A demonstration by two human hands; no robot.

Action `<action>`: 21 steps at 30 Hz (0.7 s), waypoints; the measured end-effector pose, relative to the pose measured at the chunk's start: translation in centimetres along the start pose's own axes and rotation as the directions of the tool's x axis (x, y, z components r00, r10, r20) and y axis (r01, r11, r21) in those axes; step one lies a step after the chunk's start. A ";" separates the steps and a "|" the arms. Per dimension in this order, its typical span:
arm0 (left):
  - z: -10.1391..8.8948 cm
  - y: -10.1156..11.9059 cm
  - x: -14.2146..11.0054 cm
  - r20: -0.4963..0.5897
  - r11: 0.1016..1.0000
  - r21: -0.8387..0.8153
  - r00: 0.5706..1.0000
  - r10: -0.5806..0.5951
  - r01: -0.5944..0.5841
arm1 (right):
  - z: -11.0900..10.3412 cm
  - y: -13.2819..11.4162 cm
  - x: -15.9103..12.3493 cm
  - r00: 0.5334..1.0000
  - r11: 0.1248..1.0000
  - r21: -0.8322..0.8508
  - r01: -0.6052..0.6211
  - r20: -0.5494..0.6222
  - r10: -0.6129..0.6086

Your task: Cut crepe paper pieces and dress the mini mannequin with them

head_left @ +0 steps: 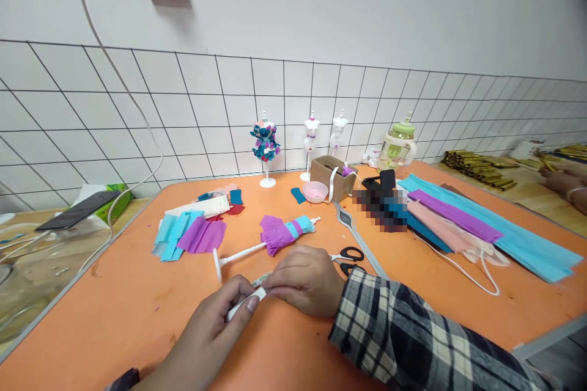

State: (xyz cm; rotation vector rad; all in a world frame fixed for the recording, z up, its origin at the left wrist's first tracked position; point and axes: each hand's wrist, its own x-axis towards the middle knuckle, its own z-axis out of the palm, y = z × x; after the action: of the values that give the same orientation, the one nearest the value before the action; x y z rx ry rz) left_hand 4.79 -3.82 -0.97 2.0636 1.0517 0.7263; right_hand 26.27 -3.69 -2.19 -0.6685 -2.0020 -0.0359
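My left hand [222, 321] is closed on a small white slim piece [247, 304], thumb on top; I cannot tell its exact kind. Close against it, my right hand [305, 281] has its fingers pressed together near the piece's end. A small pale item with green print [261, 281] shows between the hands, mostly hidden. Just beyond them lies a mini dress form [287, 235] on its side, wrapped in purple and light blue crepe paper, its white stand [219, 264] pointing left. Black-handled scissors [351, 255] lie beside my right hand, partly covered.
Cut crepe paper pieces [202, 235] lie at left, long folded strips [486, 220] at right. Behind stand a decorated dress form [265, 143], two white ones [310, 134], a cardboard box [337, 180], a pink bowl [315, 191] and a bottle [398, 143]. Another person's hand [566, 180] shows far right.
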 end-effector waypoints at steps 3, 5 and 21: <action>0.0 -0.2 0.0 0.029 1.000 -0.004 1.000 0.006 -0.006 | -0.1 -0.6 0.0 0.998 0.993 0.100 -0.060 0.036 0.056; -0.1 -0.3 -0.3 0.034 0.999 -0.030 0.999 0.036 -0.035 | 0.1 -1.4 0.2 0.984 0.964 0.202 -0.175 0.018 0.175; -2.2 -0.5 -1.2 -0.099 0.994 -0.034 0.990 0.099 -0.103 | -0.1 -1.9 -0.1 0.783 0.460 0.698 -0.548 0.235 0.577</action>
State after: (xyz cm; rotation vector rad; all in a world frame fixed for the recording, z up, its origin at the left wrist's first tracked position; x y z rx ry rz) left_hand 2.33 -3.87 -0.21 2.0779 0.9834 0.8990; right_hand 25.47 -5.36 -1.72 -0.7303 -1.4468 1.1276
